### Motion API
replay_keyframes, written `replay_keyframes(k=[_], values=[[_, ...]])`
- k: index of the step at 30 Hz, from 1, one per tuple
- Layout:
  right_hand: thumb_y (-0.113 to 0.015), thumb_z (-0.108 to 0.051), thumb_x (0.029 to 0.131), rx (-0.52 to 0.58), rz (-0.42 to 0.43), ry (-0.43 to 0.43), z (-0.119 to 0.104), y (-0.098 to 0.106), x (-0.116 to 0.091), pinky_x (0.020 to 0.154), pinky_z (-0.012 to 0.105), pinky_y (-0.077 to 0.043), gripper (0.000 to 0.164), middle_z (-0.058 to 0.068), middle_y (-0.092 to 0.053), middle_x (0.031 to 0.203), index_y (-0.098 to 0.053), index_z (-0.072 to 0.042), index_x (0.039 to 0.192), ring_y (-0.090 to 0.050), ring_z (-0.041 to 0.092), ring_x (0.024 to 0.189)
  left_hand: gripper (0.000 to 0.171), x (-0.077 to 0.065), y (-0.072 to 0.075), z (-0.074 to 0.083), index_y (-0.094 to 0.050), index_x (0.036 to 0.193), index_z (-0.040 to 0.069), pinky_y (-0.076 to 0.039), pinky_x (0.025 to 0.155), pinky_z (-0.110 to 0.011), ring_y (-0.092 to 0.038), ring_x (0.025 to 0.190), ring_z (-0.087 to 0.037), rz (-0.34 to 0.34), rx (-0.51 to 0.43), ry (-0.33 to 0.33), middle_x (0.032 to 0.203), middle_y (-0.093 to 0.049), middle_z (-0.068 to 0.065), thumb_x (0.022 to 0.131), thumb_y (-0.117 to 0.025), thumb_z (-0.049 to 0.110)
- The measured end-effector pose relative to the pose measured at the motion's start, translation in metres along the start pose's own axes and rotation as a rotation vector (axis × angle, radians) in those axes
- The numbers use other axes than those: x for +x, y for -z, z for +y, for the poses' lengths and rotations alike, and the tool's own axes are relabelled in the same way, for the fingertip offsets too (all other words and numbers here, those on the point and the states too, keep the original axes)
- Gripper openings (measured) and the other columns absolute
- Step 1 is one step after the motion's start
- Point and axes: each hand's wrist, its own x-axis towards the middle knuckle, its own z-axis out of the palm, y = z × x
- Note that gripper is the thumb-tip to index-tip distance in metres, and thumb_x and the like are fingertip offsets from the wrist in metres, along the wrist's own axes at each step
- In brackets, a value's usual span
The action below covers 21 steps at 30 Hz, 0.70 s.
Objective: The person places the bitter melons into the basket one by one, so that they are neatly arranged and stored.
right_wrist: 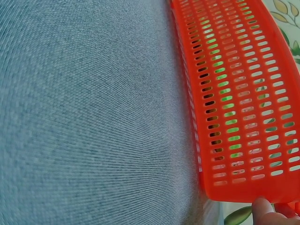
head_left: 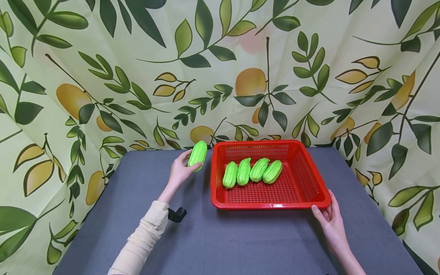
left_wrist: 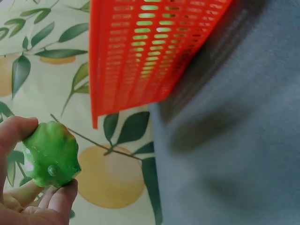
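Observation:
My left hand (head_left: 181,168) holds a bright green, ribbed bitter melon (head_left: 198,156) between thumb and fingers. It is raised above the table, just left of the red plastic basket (head_left: 220,204). The left wrist view shows the lobed end of this bitter melon (left_wrist: 52,154) with a small stem nub. Several similar bitter melons (head_left: 243,172) lie side by side inside the basket, toward its left and middle. At the basket's front right corner my right hand (head_left: 330,221) grips the rim, thumb at the front and fingers along the right side. Some fingers are hidden behind the corner.
The basket stands on a table with a grey cloth (head_left: 240,244), near its back edge. A leaf-and-fruit patterned curtain (head_left: 216,76) hangs behind and at both sides. A black wrist device (head_left: 177,214) sticks out from the left sleeve.

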Motion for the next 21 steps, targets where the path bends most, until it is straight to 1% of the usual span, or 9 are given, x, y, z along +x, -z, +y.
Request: replay_keyframes(k=[7,13,18,21], values=[[-0.056,-0.009,0.094,-0.021,0.004,-0.007,0.0,-0.001,0.0,0.084,-0.002,-0.04,0.083,0.019,-0.009,0.158,0.001,-0.017,0.154,-0.043,-0.016,0.108,0.064,0.003,-0.009,0.015,-0.047,0.137,0.005,-0.053,0.091,-0.043,-0.059,0.118,-0.031,-0.026,-0.003,-0.027,0.129,-0.056,-0.019,0.08,-0.075,0.014],[-0.056,-0.01,0.094,-0.03,0.009,-0.01,-0.001,-0.001,0.0,0.083,-0.002,-0.04,0.083,0.02,-0.009,0.157,0.001,-0.018,0.154,-0.043,-0.015,0.108,0.065,0.007,-0.017,0.029,-0.047,0.137,0.003,-0.052,0.093,-0.043,-0.059,0.118,-0.032,-0.04,-0.011,-0.046,0.13,-0.057,-0.021,0.08,-0.075,0.014],[-0.056,-0.008,0.094,-0.021,0.008,0.006,-0.001,-0.001,-0.001,0.084,-0.002,-0.04,0.082,0.02,-0.012,0.157,0.0,-0.017,0.154,-0.044,-0.015,0.108,0.064,0.01,-0.025,0.04,-0.048,0.136,0.002,-0.051,0.094,-0.044,-0.059,0.118,-0.032,-0.064,-0.024,-0.065,0.129,-0.057,-0.021,0.079,-0.074,0.014],[-0.055,-0.008,0.094,-0.018,0.005,0.013,-0.001,0.0,-0.001,0.084,-0.002,-0.04,0.082,0.019,-0.012,0.156,0.0,-0.016,0.154,-0.043,-0.014,0.109,0.063,0.013,-0.03,0.044,-0.049,0.136,0.002,-0.05,0.095,-0.044,-0.058,0.119,-0.032,-0.076,-0.04,-0.069,0.129,-0.057,-0.021,0.08,-0.074,0.014]])
